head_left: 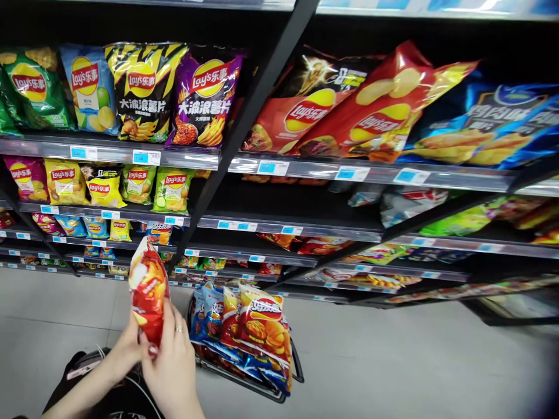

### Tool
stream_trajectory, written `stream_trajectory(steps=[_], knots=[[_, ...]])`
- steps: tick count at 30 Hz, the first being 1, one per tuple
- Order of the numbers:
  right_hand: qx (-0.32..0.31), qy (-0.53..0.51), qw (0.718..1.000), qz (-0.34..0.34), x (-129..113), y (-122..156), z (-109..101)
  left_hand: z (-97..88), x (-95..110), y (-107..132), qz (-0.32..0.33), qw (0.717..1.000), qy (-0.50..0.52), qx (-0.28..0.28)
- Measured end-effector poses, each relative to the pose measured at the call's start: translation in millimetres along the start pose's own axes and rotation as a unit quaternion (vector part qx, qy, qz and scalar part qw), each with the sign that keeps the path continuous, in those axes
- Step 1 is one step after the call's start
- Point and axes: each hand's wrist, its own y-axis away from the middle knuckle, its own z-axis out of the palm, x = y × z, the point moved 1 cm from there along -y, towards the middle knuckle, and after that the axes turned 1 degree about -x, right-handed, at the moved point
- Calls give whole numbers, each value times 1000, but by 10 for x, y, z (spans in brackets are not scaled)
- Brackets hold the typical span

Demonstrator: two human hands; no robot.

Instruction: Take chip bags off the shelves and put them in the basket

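Note:
Between my two hands is a red bag of chips, held upright above the floor and in front of the lower shelves. My left hand grips its lower left side, with the fingers partly hidden behind the bag. From the right, my right hand, with a ring on one finger, closes on the bag's lower edge. Just right of my hands stands a black-framed basket filled with chip bags. Red and yellow bags lie on top there, with blue bags at the left and underneath.
Black shelving with chip bags rises ahead. The upper left shelf carries green, blue, black and purple bags; large red bags lean on the upper right one. A dark upright post divides the bays. Grey tiled floor extends to the right.

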Motion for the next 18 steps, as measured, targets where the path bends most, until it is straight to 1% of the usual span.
stream_trajectory(steps=[2,3,4,5,7,8,9,10,11,14,15,16,18], knots=[[-83,-32,993,-78,-59,34,-53,-111,76,-48,-15,996,77,43],[-112,-61,987,-100,-62,38,-93,-169,128,-69,-21,991,109,69],[-124,-95,982,-108,-45,30,-138,-220,179,-83,-31,986,136,95],[-114,-128,980,-100,-8,10,-182,-259,223,-89,-47,979,160,122],[-40,-182,982,-42,114,-60,-258,-295,281,-81,-89,963,202,157],[1,-200,980,-7,185,-102,-286,-294,297,-71,-110,956,219,162],[30,-218,975,23,252,-143,-307,-285,308,-59,-129,951,231,159],[37,-238,969,45,309,-183,-323,-269,318,-48,-143,949,238,149],[18,-264,963,58,352,-217,-333,-250,332,-38,-154,949,239,137],[-103,-344,931,65,381,-276,-355,-186,409,-20,-181,948,233,122],[-128,-360,921,67,367,-282,-362,-161,445,-18,-192,946,233,123],[-139,-370,916,71,349,-284,-367,-135,485,-19,-201,943,233,127],[-125,-377,914,83,311,-286,-371,-80,565,-28,-216,939,234,130]])
